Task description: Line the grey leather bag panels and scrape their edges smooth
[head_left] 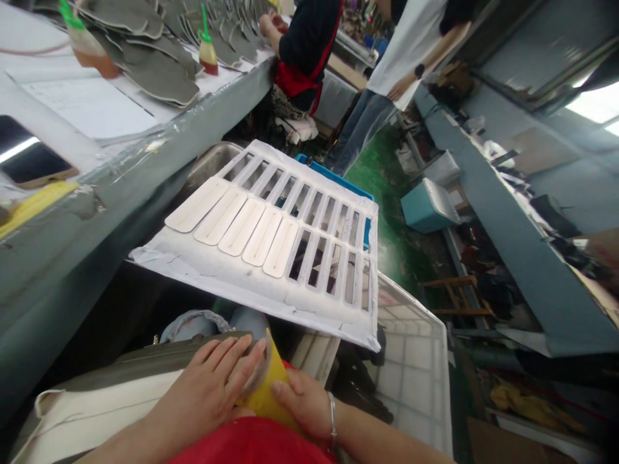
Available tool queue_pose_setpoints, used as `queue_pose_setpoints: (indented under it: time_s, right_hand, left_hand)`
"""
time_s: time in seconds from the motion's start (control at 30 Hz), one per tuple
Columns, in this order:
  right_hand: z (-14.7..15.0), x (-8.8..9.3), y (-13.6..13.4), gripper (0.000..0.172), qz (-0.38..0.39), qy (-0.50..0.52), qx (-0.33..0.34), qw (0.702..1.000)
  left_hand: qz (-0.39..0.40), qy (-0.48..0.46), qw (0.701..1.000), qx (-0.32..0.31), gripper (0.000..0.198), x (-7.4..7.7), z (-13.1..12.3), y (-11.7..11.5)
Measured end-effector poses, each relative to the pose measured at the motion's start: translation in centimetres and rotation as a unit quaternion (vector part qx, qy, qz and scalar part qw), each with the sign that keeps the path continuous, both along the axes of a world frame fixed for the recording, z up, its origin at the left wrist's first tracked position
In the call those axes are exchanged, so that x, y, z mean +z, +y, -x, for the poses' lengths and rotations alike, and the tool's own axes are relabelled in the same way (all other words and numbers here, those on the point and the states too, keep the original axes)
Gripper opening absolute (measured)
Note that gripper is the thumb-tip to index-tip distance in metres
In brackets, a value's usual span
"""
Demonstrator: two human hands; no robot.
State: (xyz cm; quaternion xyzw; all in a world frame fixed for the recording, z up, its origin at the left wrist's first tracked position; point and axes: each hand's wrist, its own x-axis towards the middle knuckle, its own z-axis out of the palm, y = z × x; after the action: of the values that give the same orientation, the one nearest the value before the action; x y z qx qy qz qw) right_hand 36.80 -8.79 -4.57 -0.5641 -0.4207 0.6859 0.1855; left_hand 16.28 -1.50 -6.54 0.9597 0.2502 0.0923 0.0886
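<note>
My left hand (213,383) lies with its fingers stretched flat over a yellow piece (268,386) and a thin pale strip on my lap. My right hand (304,399), a bracelet on its wrist, pinches the lower edge of that yellow piece from the right. Just beyond my hands a white slotted board (232,270) rests at a slant. Several pale insole-shaped strips (242,225) fill its left slots. The other slots stand empty.
A grey workbench (120,174) runs along the left, with bottles (207,51), paper, a phone and several grey sole pieces (159,71). Two people stand at the far end. A white wire crate (416,367) is on the right, a teal box (428,206) on the green floor.
</note>
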Motion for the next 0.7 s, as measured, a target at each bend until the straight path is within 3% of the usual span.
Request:
queue_pose_setpoints:
  time_s: [0.2, 0.27, 0.37, 0.53, 0.6, 0.7]
  right_hand:
    - [3.1, -0.5, -1.2, 0.054, -0.097, -0.09, -0.122, 0.984]
    - [3.5, -0.5, -1.8, 0.054, -0.052, -0.072, -0.156, 0.984]
    - [3.2, -0.1, -2.7, 0.056, 0.049, 0.035, -0.172, 0.983]
    - [1.4, 0.9, -5.2, 0.051, -0.002, 0.043, -0.328, 0.944]
    - [1.1, 0.9, -6.1, 0.049, -0.009, 0.047, -0.335, 0.941]
    - [1.7, 0.5, -6.9, 0.049, 0.004, 0.071, -0.276, 0.959]
  left_hand:
    - [0.033, 0.021, 0.999, -0.007, 0.08, 0.4, 0.1, -0.1]
    - [0.038, 0.026, 0.999, -0.003, 0.081, 0.7, 0.1, -0.3]
    - [0.046, 0.05, 0.998, 0.012, 0.084, 1.1, -0.1, -0.8]
    - [0.094, 0.113, 0.988, 0.049, 0.078, 2.9, -0.7, -1.4]
    - [0.125, 0.138, 0.981, 0.055, 0.077, 3.8, -0.9, -1.4]
    - [0.156, 0.153, 0.975, 0.047, 0.079, 4.6, -0.7, -1.2]
